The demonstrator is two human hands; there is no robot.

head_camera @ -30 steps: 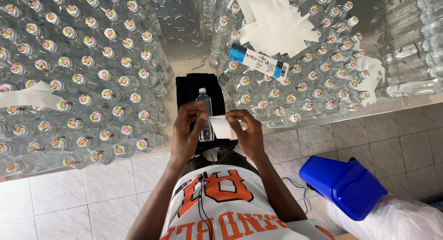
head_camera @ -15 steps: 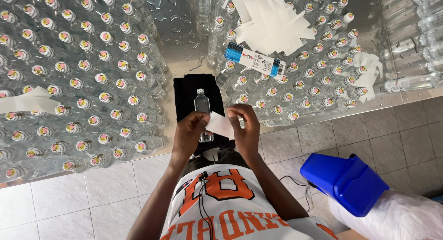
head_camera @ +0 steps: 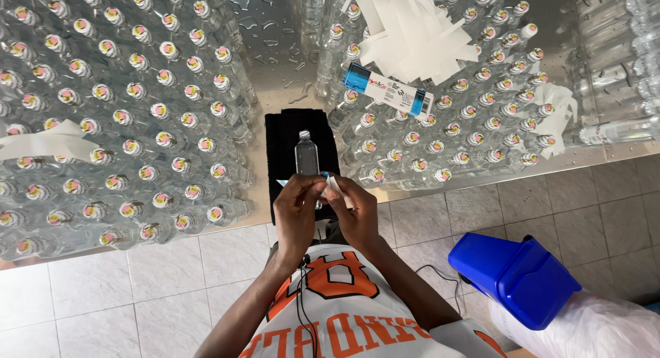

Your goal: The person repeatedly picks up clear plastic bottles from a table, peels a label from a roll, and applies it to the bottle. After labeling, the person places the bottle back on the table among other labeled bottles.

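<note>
Together, two hands, left hand [head_camera: 297,210] and right hand [head_camera: 356,210], pinch one label [head_camera: 333,184].

Both hands [head_camera: 328,205] around clear bottle [head_camera: 306,154]

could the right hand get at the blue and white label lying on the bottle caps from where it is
Probably yes. The right hand is at the table edge, busy with a small white strip, and the label lies flat on top of the capped bottles ahead of it. Nothing covers the label, but the hand would first need to let go.
</note>
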